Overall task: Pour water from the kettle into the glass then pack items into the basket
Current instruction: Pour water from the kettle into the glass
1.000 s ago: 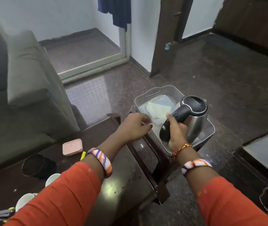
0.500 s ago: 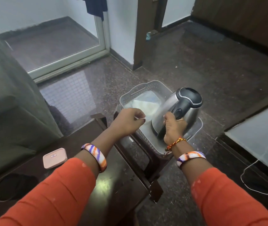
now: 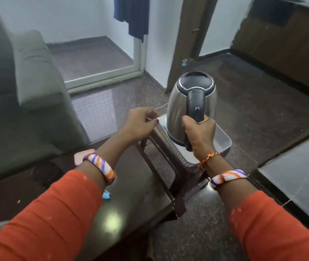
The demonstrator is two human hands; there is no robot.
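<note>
Two hands work at the grey plastic basket [image 3: 223, 143], which sits on a dark stool beside the low table [image 3: 131, 200]: your right hand [image 3: 199, 136] is clenched around the black handle of the steel kettle [image 3: 191, 108], and your left hand [image 3: 140, 125] pinches something thin at the basket's near rim, though what it holds is too small to tell. A second ago the kettle sat tilted low inside the basket, over the pale folded cloth; now it stands upright and looks higher, its base just above or barely touching the basket floor, which cannot be settled from this angle. That points to an adjustment of the packing, not a finished placement, with the kettle probably being set straight so it will stand steady. No glass shows in this view, so the pouring step cannot be checked here. A small pink case [image 3: 79, 157] lies on the table behind your left wrist, outside the basket, and likely remains to be packed along with anything else out of sight.
</note>
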